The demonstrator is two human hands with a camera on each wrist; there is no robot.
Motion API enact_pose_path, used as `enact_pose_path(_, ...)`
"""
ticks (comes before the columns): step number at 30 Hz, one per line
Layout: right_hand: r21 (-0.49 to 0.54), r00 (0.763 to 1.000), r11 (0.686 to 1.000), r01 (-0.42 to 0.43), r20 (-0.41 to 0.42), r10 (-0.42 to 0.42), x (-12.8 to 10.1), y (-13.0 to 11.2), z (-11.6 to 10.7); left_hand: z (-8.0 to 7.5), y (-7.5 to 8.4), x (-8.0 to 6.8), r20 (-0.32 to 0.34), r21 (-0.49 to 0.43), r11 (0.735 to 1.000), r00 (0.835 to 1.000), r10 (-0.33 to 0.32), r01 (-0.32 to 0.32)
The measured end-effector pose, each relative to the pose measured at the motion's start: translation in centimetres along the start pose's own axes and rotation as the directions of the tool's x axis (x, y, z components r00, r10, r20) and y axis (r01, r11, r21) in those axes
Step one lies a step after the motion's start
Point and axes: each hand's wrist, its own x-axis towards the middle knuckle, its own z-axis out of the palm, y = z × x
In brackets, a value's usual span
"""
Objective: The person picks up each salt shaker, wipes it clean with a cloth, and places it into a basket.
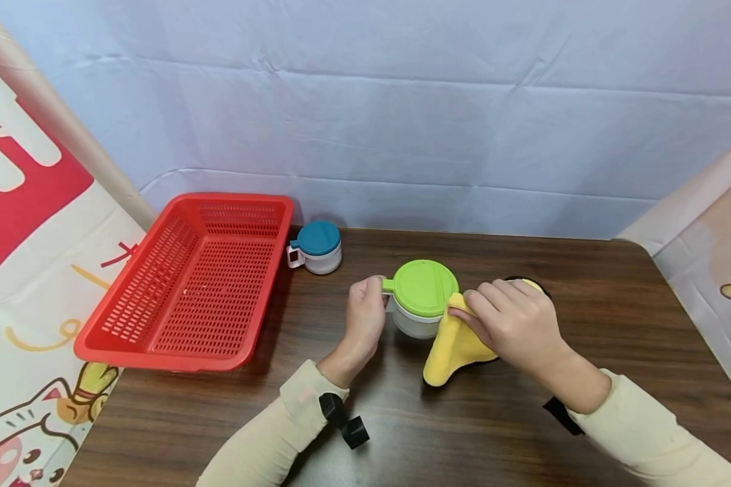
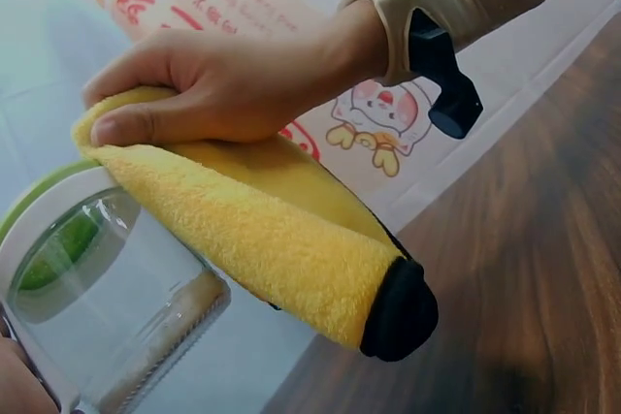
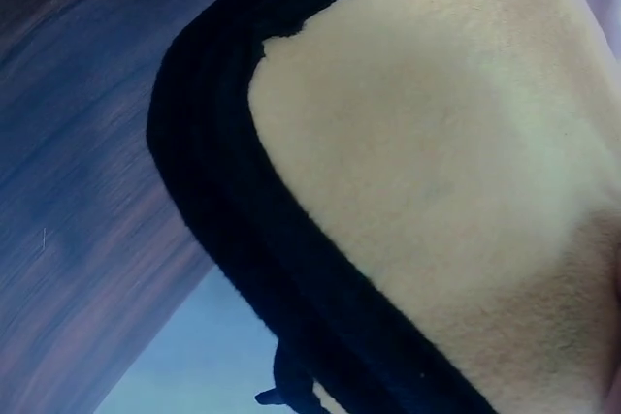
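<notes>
A clear seasoning jar [image 1: 415, 326] with a bright green lid [image 1: 426, 287] and a pale handle is held over the table by my left hand [image 1: 364, 316], which grips it at the handle side. My right hand [image 1: 514, 326] pinches a yellow cleaning cloth [image 1: 461, 346] with black edging, bringing it against the jar's right side at the lid rim. In the left wrist view, the cloth [image 2: 252, 230] hangs folded from thumb and fingers beside the clear jar wall [image 2: 116, 288], and pale contents lie at the base. Cloth and its black border [image 3: 209, 162] fill much of the right wrist view.
To the left stands a red perforated plastic basket [image 1: 164, 360]. Between it and my left hand, near the table's back edge, sits a smaller jar [image 1: 319, 249] with a blue lid. A pale cloth backdrop [image 1: 390, 135] rises behind the dark wooden table [image 1: 463, 439].
</notes>
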Motion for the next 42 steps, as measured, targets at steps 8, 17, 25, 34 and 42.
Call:
enact_pose_path(8,-0.014,0.998,0.998,-0.055,-0.033,0.054,-0.3,0.3,0.3,0.0,0.1,0.2,-0.002,-0.017,1.0,1.0,0.011,-0.011)
enact_pose_path(17,0.003,0.996,1.0,-0.015,-0.084,0.015,-1.1,0.9,0.8,-0.1,0.3,0.0,0.002,-0.012,1.0,1.0,-0.003,0.003)
enact_pose_path(25,0.0,0.996,1.0,0.0,-0.085,0.0,-1.4,1.4,1.0,-0.1,0.2,-0.1,0.004,-0.011,1.0,1.0,-0.009,0.009)
enact_pose_path(34,-0.019,0.996,0.999,-0.04,-0.075,0.039,-2.0,1.9,1.2,-0.1,0.1,-0.1,-0.001,-0.022,1.0,1.0,-0.001,0.001)
enact_pose_path(42,-0.039,0.995,0.997,-0.069,-0.068,0.066,-2.3,2.5,1.6,0.0,0.0,-0.2,-0.01,-0.026,1.0,1.0,-0.008,0.007)
